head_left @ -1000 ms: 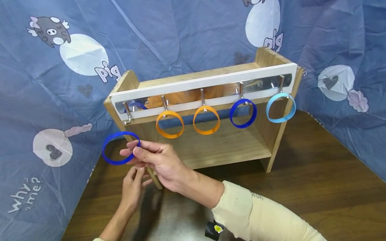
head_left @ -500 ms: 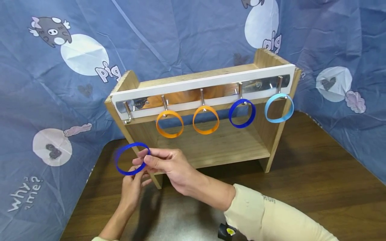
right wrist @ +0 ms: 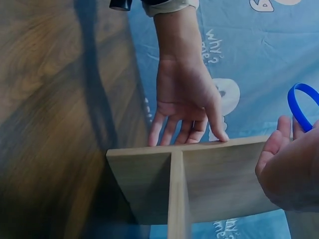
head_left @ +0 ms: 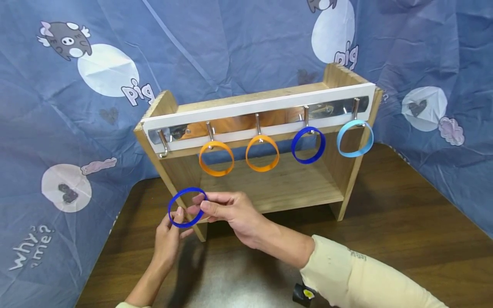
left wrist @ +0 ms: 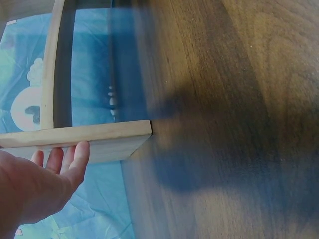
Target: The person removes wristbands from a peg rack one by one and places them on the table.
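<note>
My right hand (head_left: 246, 220) pinches a dark blue silicone wristband (head_left: 170, 209) between thumb and fingers, in front of the shelf's left side. In the right wrist view the same wristband (right wrist: 296, 107) shows at the right edge. My left hand (head_left: 166, 239) touches the left side panel of the wooden shelf (head_left: 155, 156) near its lower end. Its fingers (left wrist: 79, 157) lie fairly straight against the panel in the left wrist view. Above my right hand, a bare metal hook (head_left: 163, 143) sits at the left end of the hook rail.
Two orange wristbands (head_left: 201, 161) (head_left: 248, 159), another dark blue wristband (head_left: 294, 149) and a light blue wristband (head_left: 340, 143) hang from the other hooks. The shelf stands on a dark wooden table (head_left: 404, 222), with a patterned blue cloth (head_left: 239, 42) behind.
My right hand has moved down and to the right with the blue wristband, away from the bare left hook. My left hand has stayed at the side panel.
</note>
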A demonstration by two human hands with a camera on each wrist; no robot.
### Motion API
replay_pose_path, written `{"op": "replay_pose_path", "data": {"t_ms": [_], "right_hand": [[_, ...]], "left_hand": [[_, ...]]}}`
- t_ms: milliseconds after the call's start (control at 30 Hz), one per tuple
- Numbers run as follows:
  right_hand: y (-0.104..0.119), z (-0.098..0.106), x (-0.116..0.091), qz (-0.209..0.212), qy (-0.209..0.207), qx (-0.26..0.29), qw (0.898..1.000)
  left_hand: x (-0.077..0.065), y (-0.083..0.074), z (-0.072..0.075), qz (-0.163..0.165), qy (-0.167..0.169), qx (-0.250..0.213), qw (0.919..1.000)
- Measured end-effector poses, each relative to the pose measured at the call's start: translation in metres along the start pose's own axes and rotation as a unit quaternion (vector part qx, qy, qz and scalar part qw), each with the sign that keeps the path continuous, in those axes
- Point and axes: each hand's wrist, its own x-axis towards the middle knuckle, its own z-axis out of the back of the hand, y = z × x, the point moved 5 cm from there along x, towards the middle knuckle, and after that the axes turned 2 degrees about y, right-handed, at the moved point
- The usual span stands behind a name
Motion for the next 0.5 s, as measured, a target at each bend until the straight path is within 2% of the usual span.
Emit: {"op": "replay_pose_path", "data": {"t_ms": [200,500], "right_hand": [[-0.004,0.011,-0.006,-0.017,-0.011,-0.007,1.0],[-0.014,0.026,-0.013,-0.045,-0.021,-0.019,0.999]], "left_hand": [[0.001,0.0,-0.001,-0.009,-0.001,-0.009,0.9999],[0.001,0.0,0.0,-0.005,0.008,0.024,0.9997]]}}
